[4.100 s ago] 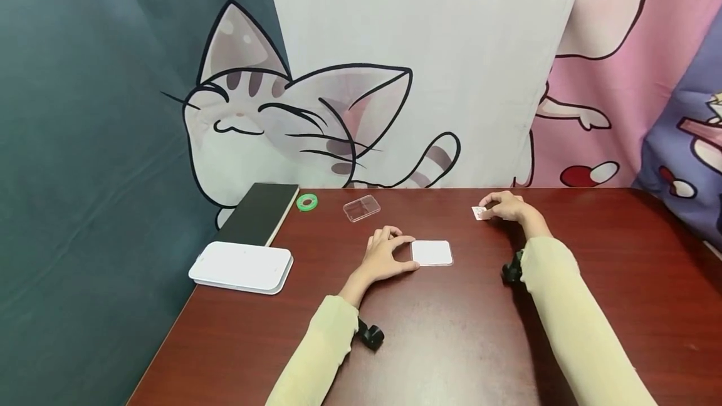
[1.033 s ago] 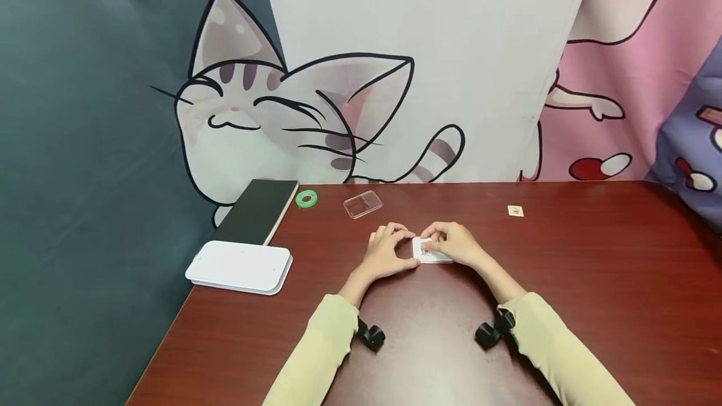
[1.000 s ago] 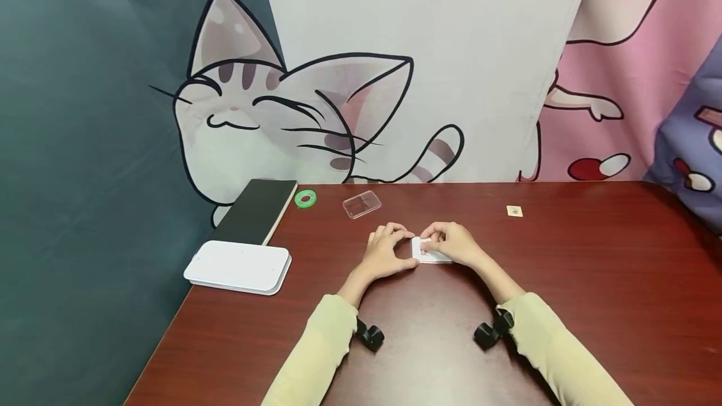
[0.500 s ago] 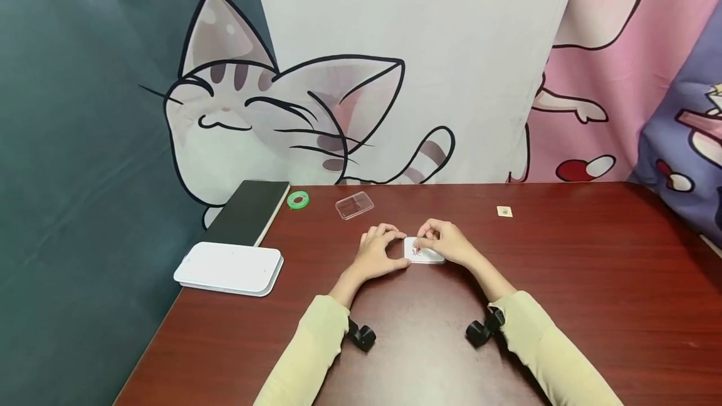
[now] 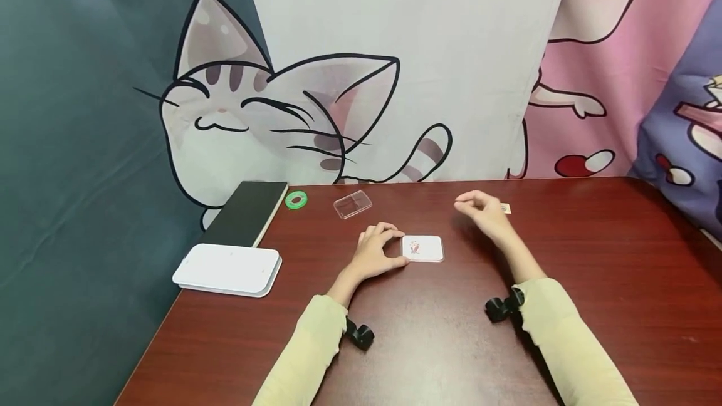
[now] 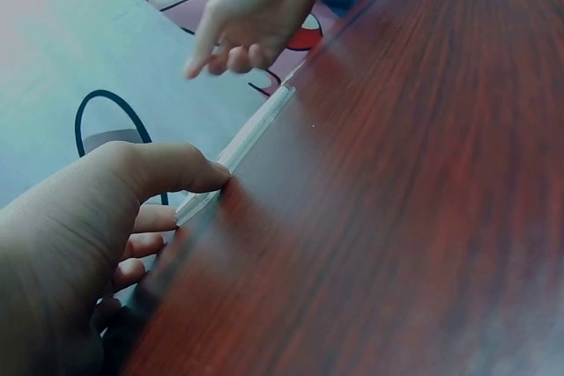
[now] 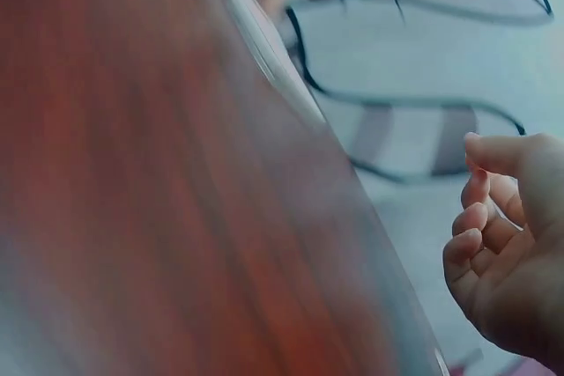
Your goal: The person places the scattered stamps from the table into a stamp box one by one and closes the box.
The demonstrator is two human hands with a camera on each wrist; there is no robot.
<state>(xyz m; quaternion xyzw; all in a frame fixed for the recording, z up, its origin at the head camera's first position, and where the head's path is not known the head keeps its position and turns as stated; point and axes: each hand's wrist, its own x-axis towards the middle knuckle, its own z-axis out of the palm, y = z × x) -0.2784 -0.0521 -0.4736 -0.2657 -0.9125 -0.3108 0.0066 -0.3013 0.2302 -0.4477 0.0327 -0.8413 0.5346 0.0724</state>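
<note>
A thin white rectangular plate with a clear rim lies flat on the table, a small reddish drawing on its left half. My left hand holds its left end, thumb at the near corner and index finger at the far one. In the left wrist view the thumb presses against its edge. My right hand is raised off to the right of the plate, fingers loosely bent, with nothing seen in it. Behind that hand, a small pale square of paper is partly hidden.
At the back lies a clear, shallow plastic piece, with a green ring like a tape roll left of it. A black notebook and a flat white case occupy the table's left edge. A printed curtain hangs behind.
Earlier, the right hand brought a small printed piece from the back right onto the plate. It has since lifted away, back and rightward, leaving the drawing there. The left hand stays at the plate.
</note>
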